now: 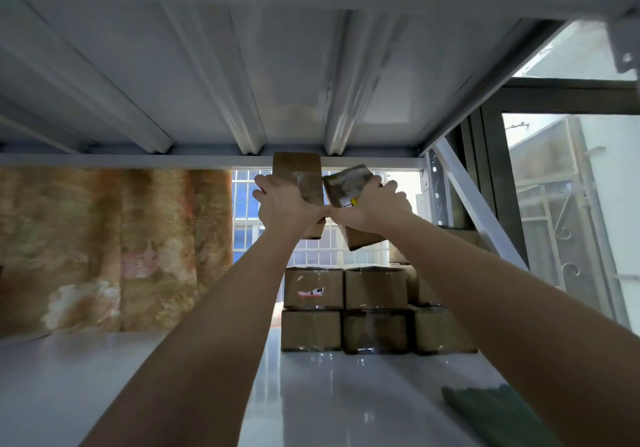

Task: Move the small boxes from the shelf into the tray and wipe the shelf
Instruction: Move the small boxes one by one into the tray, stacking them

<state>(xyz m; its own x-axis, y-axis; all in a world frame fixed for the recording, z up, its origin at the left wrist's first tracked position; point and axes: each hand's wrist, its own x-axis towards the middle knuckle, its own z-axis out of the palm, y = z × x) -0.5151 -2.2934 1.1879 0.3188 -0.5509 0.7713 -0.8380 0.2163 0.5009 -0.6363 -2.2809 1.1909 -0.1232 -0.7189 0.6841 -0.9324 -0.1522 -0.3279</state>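
Observation:
Both my arms reach up over the white shelf [329,394]. My left hand [284,204] grips a small brown cardboard box [299,176], held upright close under the shelf above. My right hand [372,207] grips a second small box [346,183], tilted, with a printed label on it. The two boxes touch each other in the air. Below them a stack of several small taped cardboard boxes [375,308] stands on the shelf, two layers high at the front. A green cloth [491,415] lies on the shelf at the lower right. No tray is in view.
The ribbed underside of the upper shelf [277,83] is right above my hands. A diagonal white brace [478,211] and upright post stand at the right. A patterned curtain [114,249] hangs behind on the left; a barred window [249,225] is behind the boxes.

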